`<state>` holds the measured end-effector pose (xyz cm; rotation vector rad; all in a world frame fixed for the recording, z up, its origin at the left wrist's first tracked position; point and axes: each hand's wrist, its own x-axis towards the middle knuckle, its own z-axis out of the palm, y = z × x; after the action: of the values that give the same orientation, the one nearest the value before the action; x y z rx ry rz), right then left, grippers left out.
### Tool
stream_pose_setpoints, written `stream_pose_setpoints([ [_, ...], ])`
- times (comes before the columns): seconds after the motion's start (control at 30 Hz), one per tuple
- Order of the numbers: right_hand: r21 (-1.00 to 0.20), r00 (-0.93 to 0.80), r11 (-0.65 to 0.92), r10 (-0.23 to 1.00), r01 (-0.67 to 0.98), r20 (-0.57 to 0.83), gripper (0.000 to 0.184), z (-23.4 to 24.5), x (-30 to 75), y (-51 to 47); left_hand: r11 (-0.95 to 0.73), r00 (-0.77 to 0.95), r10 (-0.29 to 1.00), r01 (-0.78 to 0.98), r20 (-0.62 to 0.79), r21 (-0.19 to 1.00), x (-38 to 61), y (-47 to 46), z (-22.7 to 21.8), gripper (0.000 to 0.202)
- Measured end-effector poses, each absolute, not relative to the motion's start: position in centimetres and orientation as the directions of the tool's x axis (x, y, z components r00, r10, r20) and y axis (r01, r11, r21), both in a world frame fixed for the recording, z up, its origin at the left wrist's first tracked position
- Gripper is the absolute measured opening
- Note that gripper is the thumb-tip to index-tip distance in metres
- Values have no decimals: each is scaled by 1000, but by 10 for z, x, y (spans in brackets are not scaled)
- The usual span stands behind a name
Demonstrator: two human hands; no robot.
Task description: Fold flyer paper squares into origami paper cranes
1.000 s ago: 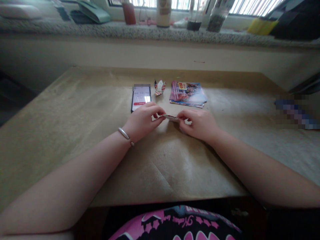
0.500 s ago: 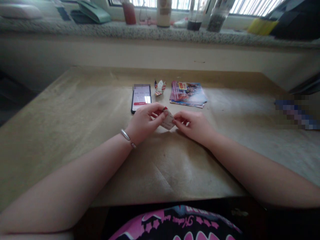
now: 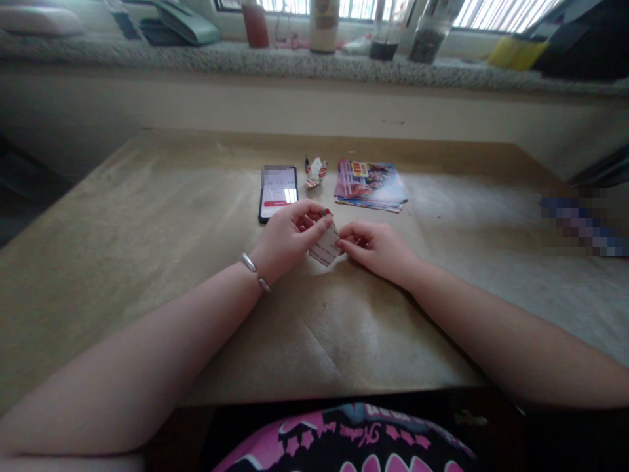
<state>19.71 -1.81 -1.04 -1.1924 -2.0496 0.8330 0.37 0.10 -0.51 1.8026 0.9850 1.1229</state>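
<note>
Between my hands is a small folded piece of printed paper (image 3: pixel 324 250), pale with lines of text and a bit of red at its top corner. My left hand (image 3: pixel 293 235) pinches its upper left side between thumb and fingers. On the paper's right edge, the thumb and fingertips of my right hand (image 3: pixel 371 246) are closed. A phone (image 3: pixel 279 195) with a lit screen lies just beyond my left hand. Past the paper stands a small folded paper shape (image 3: pixel 315 173), white with red and dark parts. Right of it lies a stack of colourful printed sheets (image 3: pixel 371 185).
The table (image 3: pixel 221 341) has a creased, tan covering. Along the back wall runs a speckled stone sill (image 3: pixel 216 60) holding bottles, jars and a green case (image 3: pixel 184 23). A blurred-out blue and pink item (image 3: pixel 584 226) is at the right edge.
The paper between my hands has tilted and dropped slightly toward me, showing more of its printed face. My right hand has shifted a little left. The other things stay in place.
</note>
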Motion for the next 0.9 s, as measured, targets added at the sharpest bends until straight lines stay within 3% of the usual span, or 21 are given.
stream_pose_setpoints([
  [0.13,-819,-309,320,933,476,185,17,-15,198,-13,-332,389,876,63,283,941,5,1,-4,30],
  [0.27,-880,-192,285,955,380,226,20,-17,197,-13,-315,415,867,31,275,949,7,-2,-2,33],
  [0.47,-850,-293,393,908,352,298,16,-10,188,-24,-271,383,896,63,227,961,7,1,-4,24],
  [0.73,-924,-222,284,947,256,230,24,-14,188,-20,-329,272,922,177,275,928,6,2,-6,25],
  [0.9,-926,-225,274,950,261,217,22,-15,190,-20,-301,330,910,113,250,947,6,2,-8,22],
])
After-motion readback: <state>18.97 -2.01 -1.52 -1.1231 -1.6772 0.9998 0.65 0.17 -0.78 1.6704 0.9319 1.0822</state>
